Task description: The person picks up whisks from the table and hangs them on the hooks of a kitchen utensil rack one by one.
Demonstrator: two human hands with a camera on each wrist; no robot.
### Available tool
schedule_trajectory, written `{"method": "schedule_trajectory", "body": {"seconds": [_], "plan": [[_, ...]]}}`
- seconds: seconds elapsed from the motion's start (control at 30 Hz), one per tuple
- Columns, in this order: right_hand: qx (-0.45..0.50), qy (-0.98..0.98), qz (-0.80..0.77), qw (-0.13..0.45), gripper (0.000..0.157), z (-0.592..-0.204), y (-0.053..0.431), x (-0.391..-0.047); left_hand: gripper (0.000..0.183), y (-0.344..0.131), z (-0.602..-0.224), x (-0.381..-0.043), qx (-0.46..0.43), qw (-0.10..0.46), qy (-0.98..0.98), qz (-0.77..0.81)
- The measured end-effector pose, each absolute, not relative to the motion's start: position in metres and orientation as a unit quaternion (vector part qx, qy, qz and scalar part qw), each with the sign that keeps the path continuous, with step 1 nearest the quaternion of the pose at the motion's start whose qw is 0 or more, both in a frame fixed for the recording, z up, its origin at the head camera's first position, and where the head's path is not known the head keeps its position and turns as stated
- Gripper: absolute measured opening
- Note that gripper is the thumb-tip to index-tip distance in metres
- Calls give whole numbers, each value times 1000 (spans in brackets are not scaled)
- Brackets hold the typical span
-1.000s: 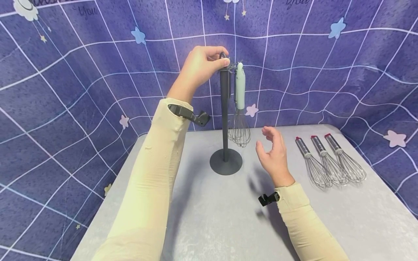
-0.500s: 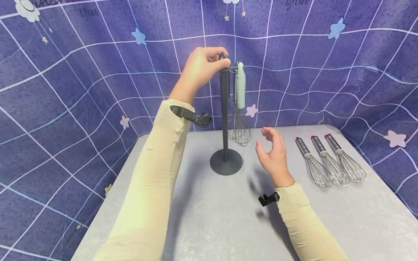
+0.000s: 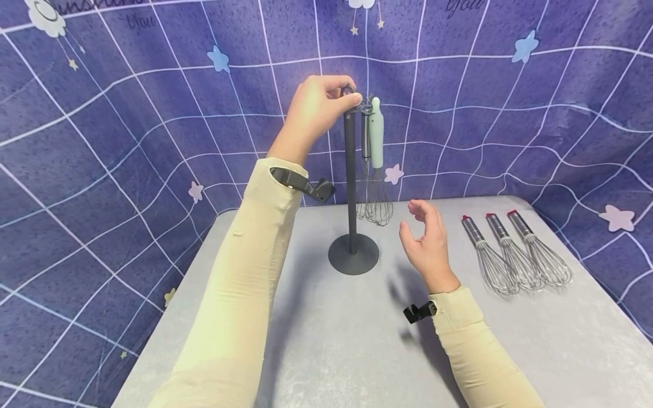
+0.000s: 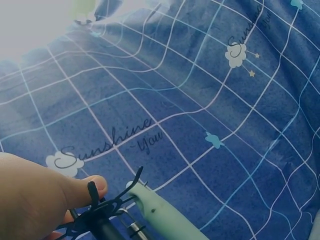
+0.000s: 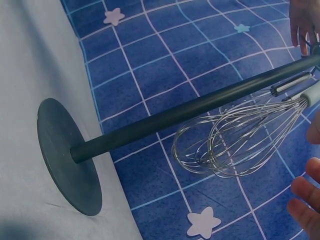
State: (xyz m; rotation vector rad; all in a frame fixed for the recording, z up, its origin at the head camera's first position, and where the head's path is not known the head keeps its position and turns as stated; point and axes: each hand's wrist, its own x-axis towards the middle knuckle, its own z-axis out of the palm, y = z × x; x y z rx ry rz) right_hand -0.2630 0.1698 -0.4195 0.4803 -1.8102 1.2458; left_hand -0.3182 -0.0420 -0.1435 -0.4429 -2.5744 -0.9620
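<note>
A dark utensil stand with a round base rises upright from the table. My left hand grips its top between thumb and fingers, at the ring and hooks. Two whisks hang from the hooks on the right side. One has a pale green handle; the other, with a slim metal handle, hangs close beside it. Their wire loops overlap in the right wrist view. To the right of the stand, my right hand holds nothing, its fingers loosely curved and apart from the whisks.
Three metal whisks with red-tipped handles lie side by side at the table's right. Behind the grey table hangs a blue cloth with white grid lines and stars, close behind the stand.
The stand's hooks have turned a little, so the metal-handled whisk now shows more clearly beside the green one. My left hand has shifted slightly right and down; my right hand stays put.
</note>
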Motion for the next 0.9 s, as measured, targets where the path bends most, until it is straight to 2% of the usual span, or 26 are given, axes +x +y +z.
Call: {"method": "schedule_trajectory", "body": {"seconds": [0.3,0.9], "plan": [[193,-729,494,433,42,-420,169,-263,13,-44,-141,-318,-148,169,-911,-347],[194,-727,488,441,42,-421,169,-259,24,-45,-135,-317,-142,131,-910,-367]]}}
